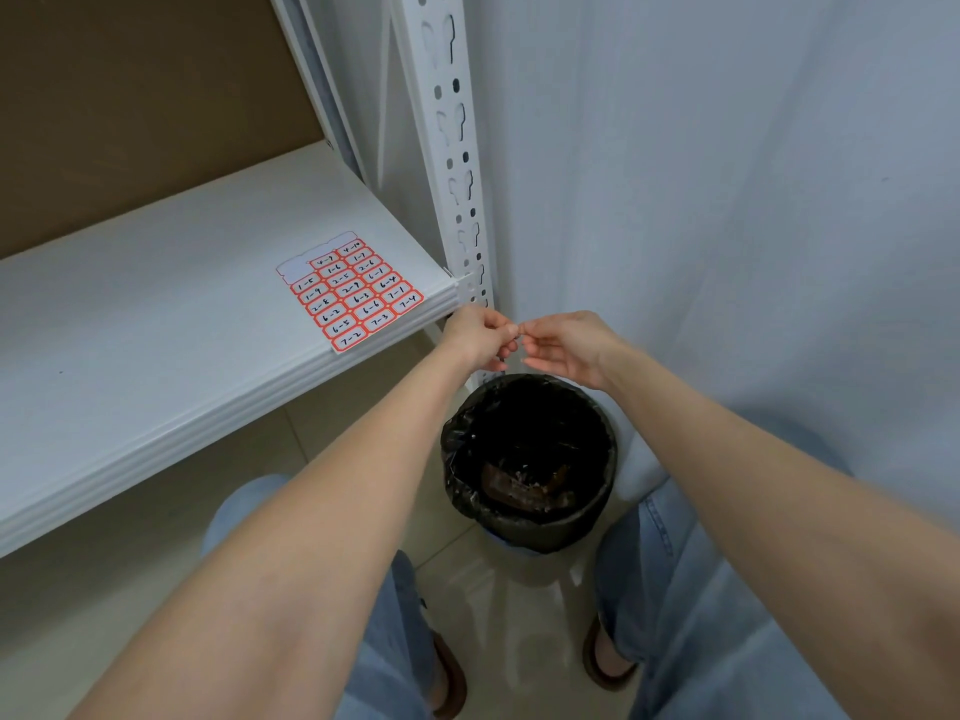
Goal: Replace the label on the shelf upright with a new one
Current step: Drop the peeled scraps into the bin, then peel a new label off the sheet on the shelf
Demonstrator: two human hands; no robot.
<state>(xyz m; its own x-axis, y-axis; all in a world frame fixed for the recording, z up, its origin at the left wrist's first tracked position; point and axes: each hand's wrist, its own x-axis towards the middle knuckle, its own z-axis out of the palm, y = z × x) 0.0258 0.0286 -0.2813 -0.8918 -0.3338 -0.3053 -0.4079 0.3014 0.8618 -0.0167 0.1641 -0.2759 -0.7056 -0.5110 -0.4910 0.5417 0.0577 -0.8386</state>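
Hands meet in mid-air just in front of the white perforated shelf upright (457, 148), right below the point where the shelf board (156, 330) joins it. The left hand (480, 337) has its fingers curled, with thumb and forefinger brought tip to tip; the right hand (563, 348) reaches in from the other side, its thumb and forefinger touching the left's fingertips while its other fingers hang loosely bent. Whether a small scrap is pinched between them is too fine to make out, so what either hand has hold of cannot be told. The part of the upright directly behind the hands is hidden. The label sheet (350, 291) lies flat on the shelf board near its front right corner, close to the upright, with its lower corner reaching the board's front edge. It carries red-bordered stickers with handwritten numbers such as 4-10, 6-3 and 7-2, and a few spaces at its far left corner show only bare backing. Directly beneath the hands stands a round waste bin (571, 527) on the glossy tiled floor (519, 605), lined with a black plastic bag (457, 439) and holding some brown rubbish at the bottom. The person's legs in light blue jeans (691, 589) stand to either side of the bin, feet in brown sandals (452, 678). A pale wall (727, 200) fills the right side.
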